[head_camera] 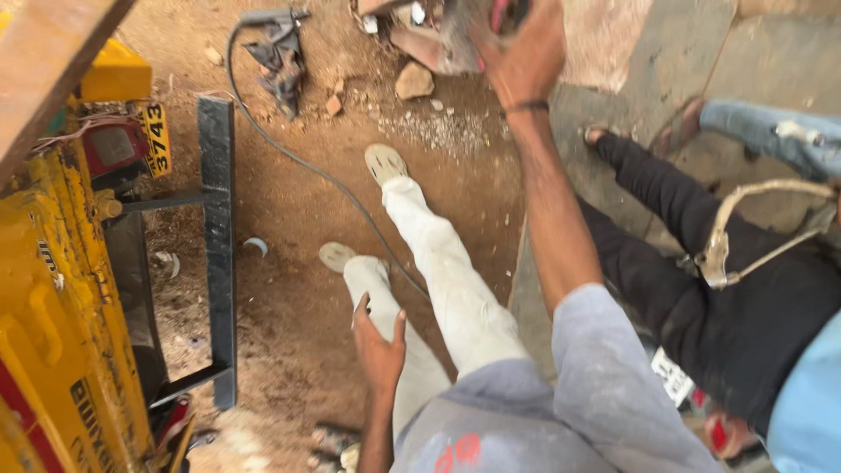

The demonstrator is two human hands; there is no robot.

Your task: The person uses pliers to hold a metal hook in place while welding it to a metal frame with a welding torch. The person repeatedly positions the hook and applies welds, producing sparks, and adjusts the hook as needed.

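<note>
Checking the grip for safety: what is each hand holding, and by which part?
The right hand reaches up onto a blurred reddish-grey object at the frame's top; the grip spot cannot be told. The left hand hangs open, holding nothing.

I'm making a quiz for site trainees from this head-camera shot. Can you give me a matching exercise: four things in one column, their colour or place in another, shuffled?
Things:
1. machine
2. trousers of the person wearing the camera
3. cable
4. right hand

Colour or place:
A. raised at the top of the picture
B. yellow, at the left edge
C. dark, trailing across the brown dirt
D. off-white

Pairs: 1-B, 2-D, 3-C, 4-A

The left hand hangs open beside the thigh.
</note>
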